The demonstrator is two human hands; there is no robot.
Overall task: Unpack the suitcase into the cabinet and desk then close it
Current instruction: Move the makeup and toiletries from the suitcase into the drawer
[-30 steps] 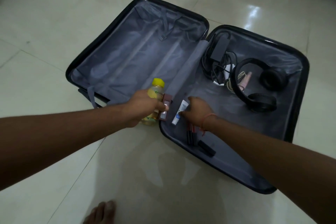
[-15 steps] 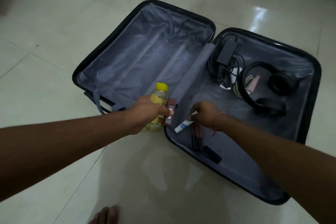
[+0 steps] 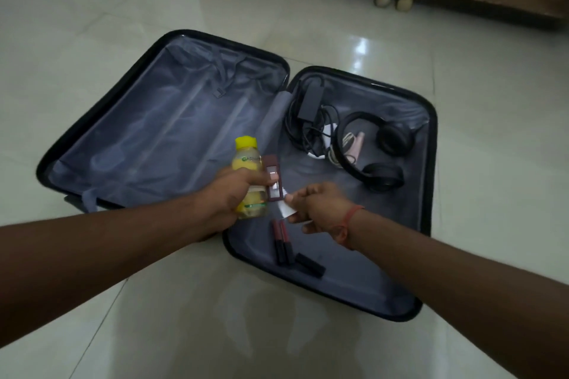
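Yellow is the cap on the bottle point(image 3: 248, 178), and the stuff inside is yellow too. Green letters on the bottle start with "GAR"; the rest is hidden. The left hand point(image 3: 229, 200) grips the bottle and a small brown box point(image 3: 273, 178) together, holding them up over the middle of the suitcase point(image 3: 431, 163). The box has a little clear window on its front.

The right hand point(image 3: 317, 209) is just beside the left one. Its fingers pinch a white tube point(image 3: 288, 208). The tube is blurry, so no words on it can be read. A red thread point(image 3: 349, 226) goes around the right wrist.

The suitcase lies wide open on the shiny tile floor point(image 3: 92, 40). Its left half has only grey lining and straps. In its right half lie black headphones point(image 3: 375, 157), a black charger point(image 3: 309, 103) with tangled cables, and a small pink thing point(image 3: 357, 146) inside the headphone band. Near the front edge lie two dark red sticks point(image 3: 281, 241) side by side and a black stick point(image 3: 309, 264) just beside them.
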